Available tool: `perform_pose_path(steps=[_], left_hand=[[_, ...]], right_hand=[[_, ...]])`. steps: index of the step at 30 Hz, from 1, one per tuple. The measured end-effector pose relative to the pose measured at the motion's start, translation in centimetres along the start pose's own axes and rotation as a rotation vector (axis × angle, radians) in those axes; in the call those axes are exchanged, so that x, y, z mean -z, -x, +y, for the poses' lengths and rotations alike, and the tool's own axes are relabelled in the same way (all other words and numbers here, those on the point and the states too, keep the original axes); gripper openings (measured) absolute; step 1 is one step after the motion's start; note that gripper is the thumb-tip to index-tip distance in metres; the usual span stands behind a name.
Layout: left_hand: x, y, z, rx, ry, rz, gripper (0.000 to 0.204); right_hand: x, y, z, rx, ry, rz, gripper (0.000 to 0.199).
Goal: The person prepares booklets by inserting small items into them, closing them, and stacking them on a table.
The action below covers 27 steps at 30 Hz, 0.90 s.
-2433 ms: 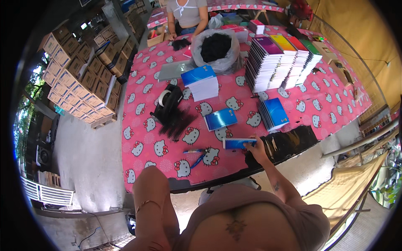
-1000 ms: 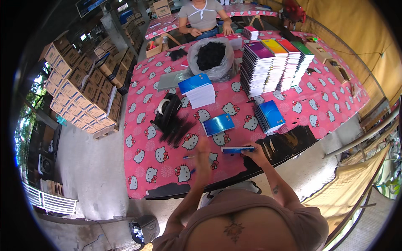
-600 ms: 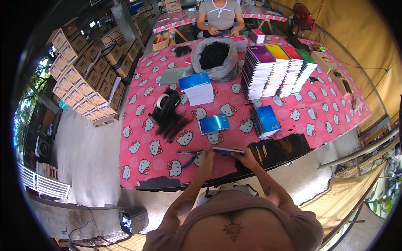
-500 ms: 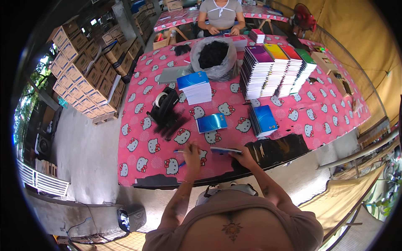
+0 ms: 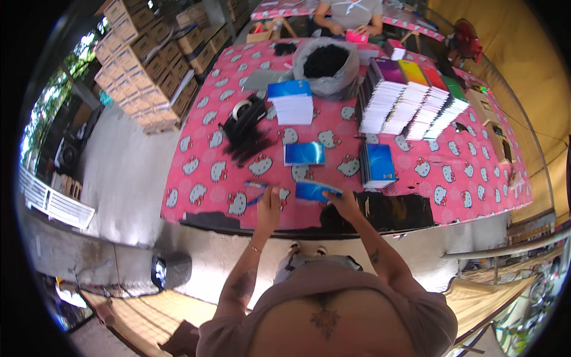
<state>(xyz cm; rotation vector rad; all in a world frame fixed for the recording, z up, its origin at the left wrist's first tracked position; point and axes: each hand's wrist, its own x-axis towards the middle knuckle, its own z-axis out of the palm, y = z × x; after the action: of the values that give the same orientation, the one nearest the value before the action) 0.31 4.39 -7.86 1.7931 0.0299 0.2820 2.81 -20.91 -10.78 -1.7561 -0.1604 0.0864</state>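
My right hand (image 5: pixel 344 203) grips the right end of a blue notebook (image 5: pixel 310 191), thumb on its cover. The notebook is tilted, its glossy cover facing up. My left hand (image 5: pixel 269 211) is to its left, apart from it, with fingers drawn together; whatever they hold is too small to make out. Beside those fingers a slim blue-and-white item (image 5: pixel 256 185) and another thin blue item (image 5: pixel 254 202) show, their kind unclear. Just beyond the held notebook, a blue notebook (image 5: pixel 304 154) lies flat. To its right stands a short stack of blue spiral notebooks (image 5: pixel 379 164).
A taller blue notebook stack (image 5: pixel 291 107) stands beyond, next to a black tape dispenser (image 5: pixel 247 116). Tall coloured notebook stacks (image 5: pixel 410 98) fill the right. A plastic bag of black material (image 5: pixel 327 68) sits at the back. Another person (image 5: pixel 351 18) works across the patterned pink table (image 5: pixel 208 160).
The notebook in my right hand has turned from nearly edge-on to showing its cover. My left hand has drawn slightly back toward me. The person opposite now handles something pink.
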Motion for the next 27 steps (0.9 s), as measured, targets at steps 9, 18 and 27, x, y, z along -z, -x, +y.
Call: perform_pose_path(steps=[9, 18, 27], left_hand=[[2.0, -1.5, 7.1, -0.429, -0.344, -0.103, 0.021], [3.5, -4.1, 7.8, -0.447, -0.323, -0.13, 0.013], [5.5, -6.4, 6.0, -0.212, -0.346, -0.216, 0.026]], right_hand=[[0.8, 0.6, -5.1, 0.039, -0.207, -0.092, 0.032], [-1.1, 0.1, -7.2, 0.064, -0.204, -0.033, 0.027], [-3.2, 0.2, -8.0, 0.059, -0.183, -0.024, 0.026]])
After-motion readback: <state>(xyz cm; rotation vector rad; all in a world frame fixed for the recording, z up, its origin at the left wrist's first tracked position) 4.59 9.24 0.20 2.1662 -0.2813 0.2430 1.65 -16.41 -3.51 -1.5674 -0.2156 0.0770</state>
